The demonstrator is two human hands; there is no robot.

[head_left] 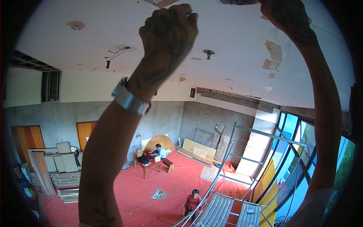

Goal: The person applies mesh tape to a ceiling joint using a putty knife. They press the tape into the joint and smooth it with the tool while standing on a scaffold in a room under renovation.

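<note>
Both my arms reach up to a white ceiling (234,45). My left hand (170,32), with a metal-banded watch (130,97) on its wrist, is raised in a closed fist, knuckles up; whatever it may hold is hidden. At the upper right my right hand (289,19) is also curled closed, partly cut off by the picture's top edge, and its grip is hidden too. Between the hands, at the top edge, lies a dark opening (238,1) in the ceiling. A brownish patch (166,3) shows just above my left hand.
Loose wires (115,55) and a sprinkler head (208,53) hang from the ceiling. Below stand metal scaffolding (230,155) with platform planks (215,212) and a person (193,202) beside it. Farther off, another person (160,151) sits by a red table (147,165) on red floor sheeting (136,189).
</note>
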